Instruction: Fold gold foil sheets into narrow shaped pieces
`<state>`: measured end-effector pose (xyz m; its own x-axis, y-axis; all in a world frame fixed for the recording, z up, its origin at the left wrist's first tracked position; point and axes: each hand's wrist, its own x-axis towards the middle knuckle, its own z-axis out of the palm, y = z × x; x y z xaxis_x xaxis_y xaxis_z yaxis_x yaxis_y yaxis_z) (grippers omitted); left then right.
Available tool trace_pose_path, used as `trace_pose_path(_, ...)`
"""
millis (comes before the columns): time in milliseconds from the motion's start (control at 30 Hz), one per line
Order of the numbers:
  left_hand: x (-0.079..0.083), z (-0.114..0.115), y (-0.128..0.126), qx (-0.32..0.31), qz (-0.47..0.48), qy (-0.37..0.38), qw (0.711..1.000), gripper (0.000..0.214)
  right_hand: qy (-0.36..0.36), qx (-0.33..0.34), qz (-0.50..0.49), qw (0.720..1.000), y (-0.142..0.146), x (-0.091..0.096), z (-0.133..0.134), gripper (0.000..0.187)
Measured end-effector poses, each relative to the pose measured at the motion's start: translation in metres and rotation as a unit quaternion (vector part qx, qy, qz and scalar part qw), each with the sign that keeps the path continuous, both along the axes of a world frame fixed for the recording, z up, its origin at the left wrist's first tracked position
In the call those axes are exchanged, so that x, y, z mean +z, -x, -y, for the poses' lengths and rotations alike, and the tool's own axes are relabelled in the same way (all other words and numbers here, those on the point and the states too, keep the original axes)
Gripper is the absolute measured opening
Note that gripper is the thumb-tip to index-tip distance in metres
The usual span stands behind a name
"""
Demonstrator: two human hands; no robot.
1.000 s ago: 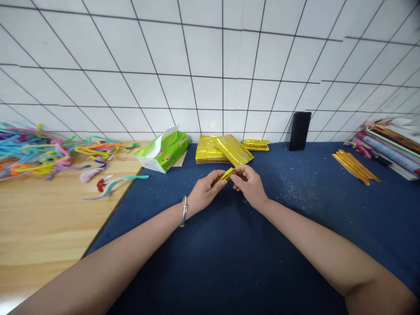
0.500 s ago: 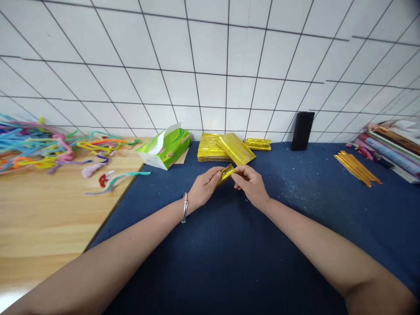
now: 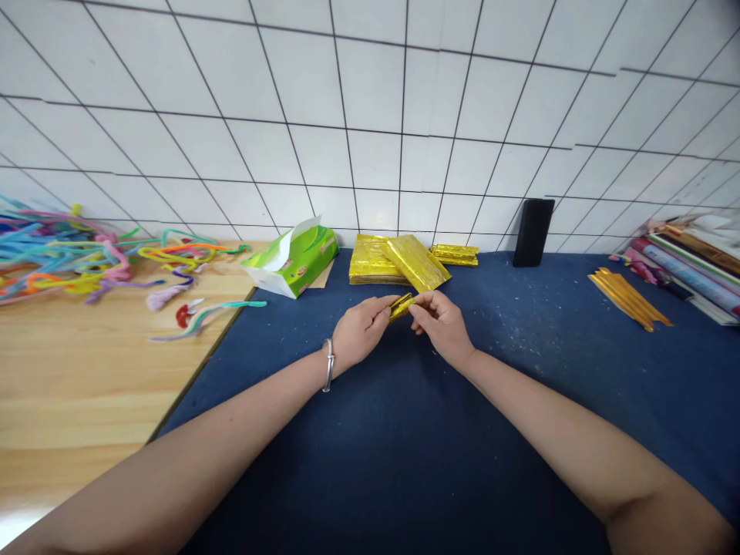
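Note:
A small folded piece of gold foil paper (image 3: 400, 309) is held between my two hands over the dark blue tabletop. My left hand (image 3: 363, 330), with a silver bangle at the wrist, is closed on its left end. The thumb and fingers of my right hand (image 3: 442, 324) pinch its right end. Just beyond my hands lies a stack of gold foil paper (image 3: 370, 260), with a loose gold sheet (image 3: 417, 262) slanting across its right side. Narrow folded gold strips (image 3: 455, 255) rest behind that sheet.
A green tissue pack (image 3: 297, 258) stands left of the stack. Colourful pipe cleaners (image 3: 75, 258) cover the back of the wooden table (image 3: 86, 385). A black phone (image 3: 533, 233) leans on the tiled wall. Orange-gold strips (image 3: 629, 298) and piled books (image 3: 694, 266) are at right.
The gold foil paper between my hands has been folded over and looks narrower, its open inner face now closed up. My hands have stayed in nearly the same place.

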<state>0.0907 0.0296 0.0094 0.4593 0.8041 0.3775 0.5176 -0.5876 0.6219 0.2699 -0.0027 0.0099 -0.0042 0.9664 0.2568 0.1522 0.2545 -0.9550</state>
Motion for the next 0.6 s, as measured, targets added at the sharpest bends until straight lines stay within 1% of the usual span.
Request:
trace_pose_path(100, 0.0002, -0.0001, 0.0002, 0.01, -0.018, -0.007, 1.0, 0.038, -0.001, 0.004, -0.002, 1.0, -0.0006, -0.0006, -0.0005, 0.023)
trace_pose_path(333, -0.0013, -0.0011, 0.0004, 0.009, -0.036, -0.009, 0.999, 0.037, -0.007, 0.011, 0.004, 1.0, -0.0012, -0.0012, -0.0021, 0.022)
trace_pose_path(600, 0.0002, 0.0015, 0.0001, 0.005, -0.041, -0.024, 0.999, 0.037, 0.012, -0.006, 0.012, 1.0, -0.0009, 0.0008, -0.0001, 0.025)
